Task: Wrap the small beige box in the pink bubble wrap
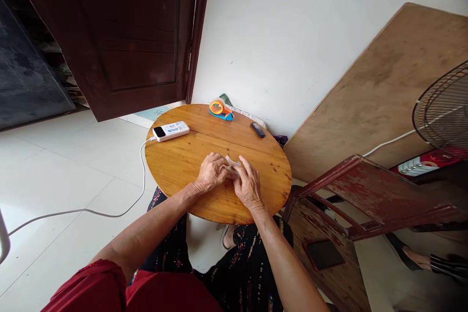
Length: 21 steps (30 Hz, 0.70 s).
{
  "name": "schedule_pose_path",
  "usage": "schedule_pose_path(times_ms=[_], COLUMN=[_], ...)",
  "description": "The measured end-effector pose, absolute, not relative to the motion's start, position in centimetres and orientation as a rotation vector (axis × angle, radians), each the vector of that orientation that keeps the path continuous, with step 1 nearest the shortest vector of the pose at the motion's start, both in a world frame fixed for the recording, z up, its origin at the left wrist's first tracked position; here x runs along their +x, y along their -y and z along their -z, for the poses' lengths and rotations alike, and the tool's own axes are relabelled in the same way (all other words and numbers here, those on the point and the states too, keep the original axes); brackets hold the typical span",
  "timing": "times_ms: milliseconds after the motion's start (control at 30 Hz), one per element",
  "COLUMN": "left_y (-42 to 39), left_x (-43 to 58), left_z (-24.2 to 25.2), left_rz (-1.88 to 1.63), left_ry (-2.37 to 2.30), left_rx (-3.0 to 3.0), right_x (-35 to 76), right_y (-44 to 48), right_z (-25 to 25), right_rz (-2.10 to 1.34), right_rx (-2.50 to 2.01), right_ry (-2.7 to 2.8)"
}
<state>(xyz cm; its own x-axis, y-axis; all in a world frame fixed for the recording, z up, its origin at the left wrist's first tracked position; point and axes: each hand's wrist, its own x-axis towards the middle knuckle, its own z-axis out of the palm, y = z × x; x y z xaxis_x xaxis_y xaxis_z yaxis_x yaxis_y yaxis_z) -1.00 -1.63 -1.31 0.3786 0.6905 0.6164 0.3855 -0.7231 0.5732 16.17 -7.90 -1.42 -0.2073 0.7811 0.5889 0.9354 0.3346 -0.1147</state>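
Note:
Over the round wooden table [183,165], my left hand [213,170] and my right hand [247,183] meet around a small, clear, plastic-like piece [231,162]. Fingers of both hands are closed on it, the left from its left side and the right from its right side. Part of the piece is covered by the fingers, so its exact kind cannot be made out. Beyond the hands, at the table's far edge, stands an orange and blue tape dispenser [220,109]. A white power bank [171,131] with a dark display lies at the far left of the tabletop.
A white cable [144,175] runs from the power bank down to the left. Near the right rim lies a dark, pixelated object [258,129]. A worn red wooden chair [354,195] and a fan [444,112] stand to the right. Another person's foot [405,251] shows at lower right.

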Motion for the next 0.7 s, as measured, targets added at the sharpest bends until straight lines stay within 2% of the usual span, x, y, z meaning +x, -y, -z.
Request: schedule_pose_path(times_ms=[700], left_y=[1.83], left_x=[-0.80], left_z=[2.27], left_rz=[-1.219], left_ry=[-0.964], left_rx=[2.302], right_x=[15.66], right_y=[8.24], right_z=[1.14], right_rz=[0.345], right_rx=[-1.470], right_ry=[2.036])
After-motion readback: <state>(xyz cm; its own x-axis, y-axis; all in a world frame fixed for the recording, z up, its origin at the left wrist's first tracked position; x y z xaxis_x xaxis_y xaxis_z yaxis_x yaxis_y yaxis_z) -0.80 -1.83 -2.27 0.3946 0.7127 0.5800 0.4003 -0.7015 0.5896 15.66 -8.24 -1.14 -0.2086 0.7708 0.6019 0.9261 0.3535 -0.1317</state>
